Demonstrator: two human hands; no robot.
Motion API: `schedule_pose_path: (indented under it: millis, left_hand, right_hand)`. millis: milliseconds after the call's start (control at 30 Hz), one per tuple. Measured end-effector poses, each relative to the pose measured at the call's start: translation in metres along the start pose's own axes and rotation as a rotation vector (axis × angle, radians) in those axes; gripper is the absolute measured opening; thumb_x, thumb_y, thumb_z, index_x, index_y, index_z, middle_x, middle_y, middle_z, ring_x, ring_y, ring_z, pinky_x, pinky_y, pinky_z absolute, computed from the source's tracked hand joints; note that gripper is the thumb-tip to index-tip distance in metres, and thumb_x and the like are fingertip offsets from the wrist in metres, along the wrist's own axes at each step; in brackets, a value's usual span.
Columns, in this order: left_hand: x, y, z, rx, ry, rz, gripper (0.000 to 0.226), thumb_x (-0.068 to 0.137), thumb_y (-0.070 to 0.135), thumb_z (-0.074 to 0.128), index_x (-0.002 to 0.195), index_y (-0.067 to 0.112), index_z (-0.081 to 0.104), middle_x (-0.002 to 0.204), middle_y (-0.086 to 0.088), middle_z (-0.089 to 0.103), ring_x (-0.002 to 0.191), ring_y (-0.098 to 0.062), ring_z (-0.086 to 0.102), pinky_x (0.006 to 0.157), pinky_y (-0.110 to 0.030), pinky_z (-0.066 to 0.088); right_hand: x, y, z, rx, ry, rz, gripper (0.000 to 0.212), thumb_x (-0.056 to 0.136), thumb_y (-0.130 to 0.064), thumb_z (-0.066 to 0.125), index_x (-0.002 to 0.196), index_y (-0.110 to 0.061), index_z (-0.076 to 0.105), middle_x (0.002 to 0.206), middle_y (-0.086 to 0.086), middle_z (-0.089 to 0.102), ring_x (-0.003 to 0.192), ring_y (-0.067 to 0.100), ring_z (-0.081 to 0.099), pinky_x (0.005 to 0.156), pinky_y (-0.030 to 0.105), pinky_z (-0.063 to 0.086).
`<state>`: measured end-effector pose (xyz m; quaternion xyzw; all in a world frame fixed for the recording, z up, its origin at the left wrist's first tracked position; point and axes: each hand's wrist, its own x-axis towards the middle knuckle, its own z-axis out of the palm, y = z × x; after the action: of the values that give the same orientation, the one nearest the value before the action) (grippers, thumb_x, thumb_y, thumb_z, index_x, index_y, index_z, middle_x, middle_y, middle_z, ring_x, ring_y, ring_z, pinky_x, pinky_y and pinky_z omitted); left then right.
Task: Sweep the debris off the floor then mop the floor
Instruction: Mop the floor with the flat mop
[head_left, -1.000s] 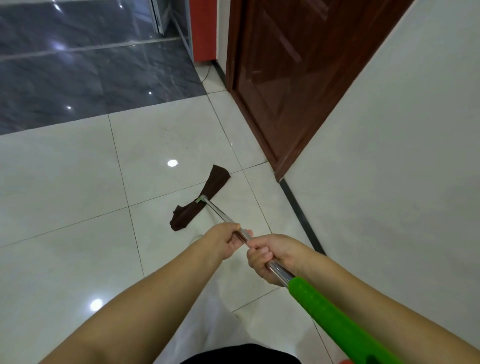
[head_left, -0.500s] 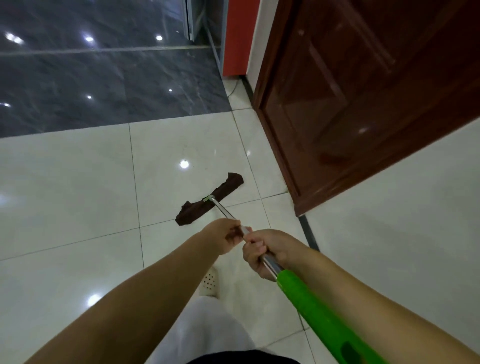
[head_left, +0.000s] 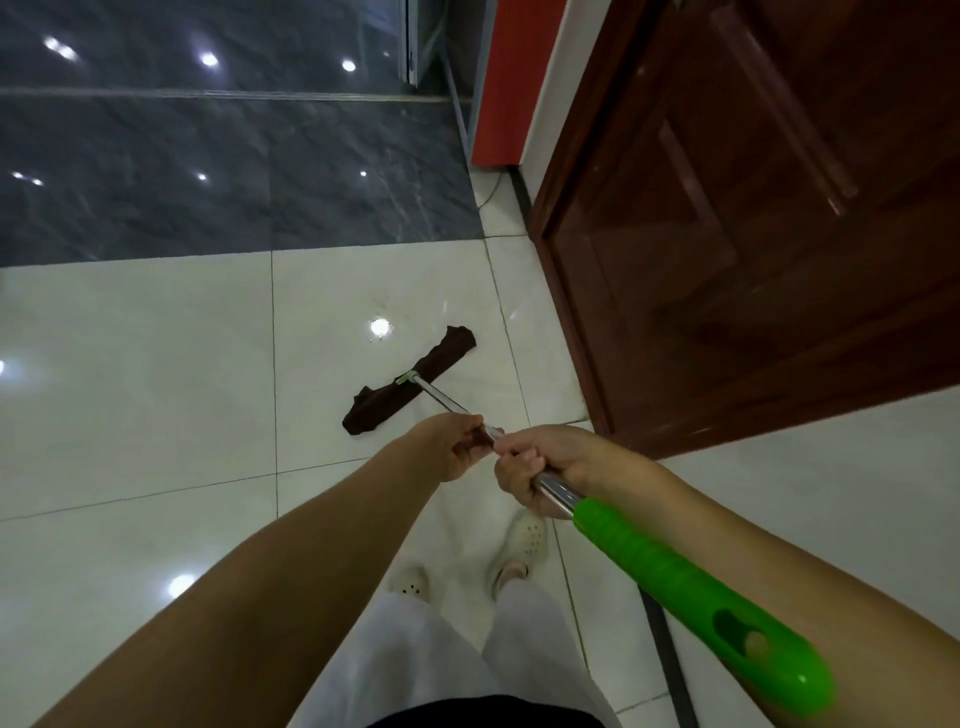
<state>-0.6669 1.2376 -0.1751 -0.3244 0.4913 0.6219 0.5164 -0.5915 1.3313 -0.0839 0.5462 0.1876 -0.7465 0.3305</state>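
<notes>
I have both hands on the shiny metal mop pole with its bright green plastic grip (head_left: 558, 496), which runs from the lower right of the frame up toward the centre. My right hand (head_left: 540, 470) is curled round the bare metal just above the green grip, so I can steer from the top. My left hand (head_left: 457, 447) is closed round the pole a little further down, almost touching the right one; two hands close together let me push and draw the head without twisting it.

The flat dark brown cloth mop head (head_left: 410, 382) lies just above the middle of the frame on the glossy white tiled floor (head_left: 156, 389), set crosswise to the pole so its full width wipes. It sits near the reddish-brown wooden door (head_left: 753, 234) at the right, well short of the dark grey marble-look floor (head_left: 234, 156) along the top.

My pale perforated clogs (head_left: 524, 540) stand at lower centre, behind the head.

No bucket, dustpan or other container is in view, and I can make out no debris on the tiles, so I judge this to be the mopping part.
</notes>
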Motion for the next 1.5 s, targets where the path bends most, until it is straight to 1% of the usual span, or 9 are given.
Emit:
schedule_pose_path:
  millis: [167,333,433,567,900,1033,1233,1400,1500]
  left_hand:
    - [0.031,0.032,0.012,-0.002,0.092,0.018,0.022,0.095,0.004,0.051,0.074,0.0,0.051,0.033,-0.008,0.054,0.03,-0.014,0.056,0.043,-0.021,0.053]
    - [0.058,0.062,0.037,-0.089,0.133,-0.001,0.012,0.093,0.005,0.054,0.084,-0.003,0.055,0.064,-0.017,0.066,0.063,-0.023,0.065,0.048,-0.029,0.055]
    - [0.081,0.081,0.062,-0.187,0.116,0.017,0.008,0.095,0.005,0.05,0.097,-0.003,0.052,0.079,-0.021,0.061,0.067,-0.025,0.063,0.041,-0.029,0.055]
    - [0.114,0.108,0.082,-0.271,0.133,0.055,0.01,0.097,0.008,0.048,0.094,-0.001,0.051,0.077,-0.018,0.062,0.047,-0.021,0.067,0.037,-0.027,0.053]
    - [0.165,0.164,0.089,-0.337,0.18,0.14,0.012,0.099,0.009,0.045,0.092,0.0,0.05,0.061,-0.017,0.065,0.038,-0.019,0.064,0.039,-0.027,0.054]
    - [0.17,0.172,0.094,-0.269,0.223,0.159,0.013,0.099,0.01,0.044,0.093,0.001,0.051,0.045,-0.014,0.063,0.035,-0.017,0.063,0.033,-0.024,0.049]
    - [0.14,0.16,0.12,-0.134,0.21,0.128,0.02,0.101,0.012,0.042,0.09,-0.002,0.051,0.075,-0.015,0.058,0.055,-0.021,0.062,0.033,-0.023,0.049]
    - [0.116,0.133,0.15,-0.069,0.219,0.117,0.031,0.1,0.01,0.042,0.072,0.0,0.047,0.034,-0.008,0.055,0.025,-0.011,0.053,0.029,-0.017,0.044]
    - [0.108,0.117,0.162,-0.069,0.218,0.112,0.034,0.1,0.009,0.044,0.066,0.001,0.046,0.049,-0.007,0.05,0.029,-0.011,0.048,0.028,-0.017,0.042]
  right_hand:
    - [0.015,-0.046,0.008,-0.106,-0.003,-0.033,0.023,0.096,-0.001,0.042,0.073,-0.007,0.041,0.038,0.002,0.033,0.02,0.008,0.032,0.025,0.009,0.027]
    - [0.019,-0.1,0.008,-0.182,0.002,-0.009,0.021,0.094,0.0,0.043,0.075,-0.007,0.042,0.038,0.004,0.036,0.02,0.008,0.032,0.024,0.01,0.027]
    - [0.022,-0.144,0.0,-0.222,-0.021,0.035,0.025,0.094,-0.001,0.044,0.07,-0.007,0.042,0.036,0.004,0.036,0.019,0.008,0.033,0.023,0.011,0.028]
    - [0.032,-0.195,0.001,-0.224,-0.056,0.068,0.03,0.096,-0.006,0.042,0.066,-0.009,0.041,0.036,0.002,0.036,0.019,0.008,0.033,0.023,0.013,0.028]
    - [0.073,-0.269,0.022,-0.393,-0.102,0.054,0.03,0.098,-0.008,0.04,0.068,-0.008,0.042,0.032,0.002,0.038,0.019,0.006,0.035,0.023,0.012,0.028]
    - [0.076,-0.277,0.021,-0.361,-0.145,0.041,0.031,0.098,-0.005,0.037,0.067,-0.01,0.041,0.033,0.001,0.039,0.02,0.004,0.035,0.023,0.011,0.029]
    - [0.053,-0.27,0.002,-0.241,-0.19,0.029,0.029,0.099,-0.003,0.034,0.072,-0.011,0.042,0.033,0.0,0.036,0.02,0.005,0.035,0.023,0.013,0.03]
    - [0.019,-0.26,-0.024,-0.2,-0.192,0.026,0.032,0.099,-0.004,0.031,0.07,-0.01,0.042,0.034,-0.001,0.038,0.022,0.006,0.038,0.025,0.014,0.033]
    - [-0.008,-0.254,-0.036,-0.127,-0.181,0.049,0.029,0.099,-0.005,0.036,0.071,-0.005,0.045,0.033,0.004,0.038,0.02,0.009,0.037,0.024,0.013,0.032]
